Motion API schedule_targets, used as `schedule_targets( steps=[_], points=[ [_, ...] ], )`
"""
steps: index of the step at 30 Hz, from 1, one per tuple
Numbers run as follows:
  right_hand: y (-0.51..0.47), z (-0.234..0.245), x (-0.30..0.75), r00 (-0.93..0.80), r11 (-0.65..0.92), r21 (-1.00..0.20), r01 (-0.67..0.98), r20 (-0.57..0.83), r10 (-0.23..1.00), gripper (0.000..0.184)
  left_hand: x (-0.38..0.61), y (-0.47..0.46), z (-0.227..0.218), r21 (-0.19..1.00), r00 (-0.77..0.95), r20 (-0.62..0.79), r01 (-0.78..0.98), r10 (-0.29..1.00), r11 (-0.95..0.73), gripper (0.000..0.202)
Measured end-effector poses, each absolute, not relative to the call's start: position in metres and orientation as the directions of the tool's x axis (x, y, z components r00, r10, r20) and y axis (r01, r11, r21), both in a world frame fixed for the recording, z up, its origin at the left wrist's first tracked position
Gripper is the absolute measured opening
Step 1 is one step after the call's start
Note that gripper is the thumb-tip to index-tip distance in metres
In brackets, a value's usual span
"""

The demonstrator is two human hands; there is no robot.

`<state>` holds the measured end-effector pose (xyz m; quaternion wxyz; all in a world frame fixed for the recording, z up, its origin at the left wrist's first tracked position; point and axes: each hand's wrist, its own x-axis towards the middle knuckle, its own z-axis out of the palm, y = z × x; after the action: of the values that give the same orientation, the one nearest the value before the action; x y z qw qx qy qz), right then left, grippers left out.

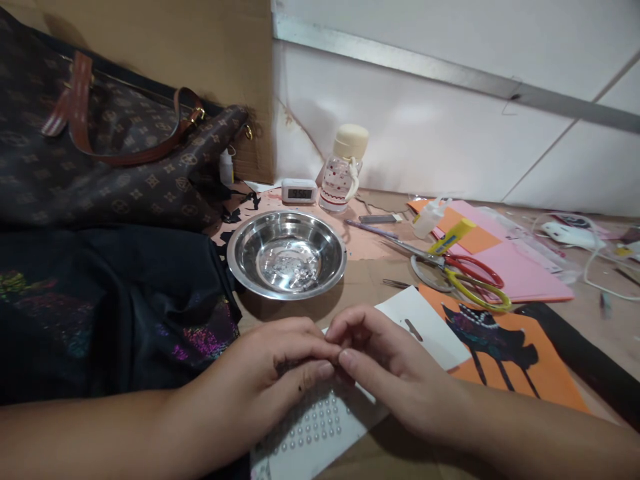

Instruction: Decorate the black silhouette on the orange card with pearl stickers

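My left hand and my right hand meet over a white sheet of stick-on pearls. Rows of small round pearls show below my fingers, and the sheet's far end with its hanging slot sticks out beyond my right hand. Both hands are closed, fingertips and thumbs drawn together at the middle. Whatever they pinch is too small or too hidden to name. To the right lies an orange card bearing a black shiny cutout trimmed with a line of pearls; my right forearm crosses near its lower edge.
Ahead stands a steel bowl with small clear bits inside. Behind it are a digital clock and a water bottle. Scissors, a yellow glue stick and coloured paper lie right. A handbag and black cloth fill the left.
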<state>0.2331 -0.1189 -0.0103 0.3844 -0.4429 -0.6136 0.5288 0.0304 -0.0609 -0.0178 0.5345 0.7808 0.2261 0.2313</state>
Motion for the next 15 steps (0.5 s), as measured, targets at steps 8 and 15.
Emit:
schedule_targets(
  steps=[8, 15],
  points=[
    [-0.1194, -0.011, 0.2333, -0.354, 0.051, -0.991, 0.125, 0.003, 0.935, 0.011, 0.0329, -0.0585, -0.0199, 0.939, 0.797, 0.117, 0.105, 0.593, -0.327, 0.016],
    [-0.1208, -0.0146, 0.2345, -0.374, 0.015, -0.997, 0.069, -0.012, 0.928, 0.021, 0.0337, -0.0611, -0.0181, 0.931, 0.794, 0.12, 0.119, 0.596, -0.346, 0.021]
  ],
)
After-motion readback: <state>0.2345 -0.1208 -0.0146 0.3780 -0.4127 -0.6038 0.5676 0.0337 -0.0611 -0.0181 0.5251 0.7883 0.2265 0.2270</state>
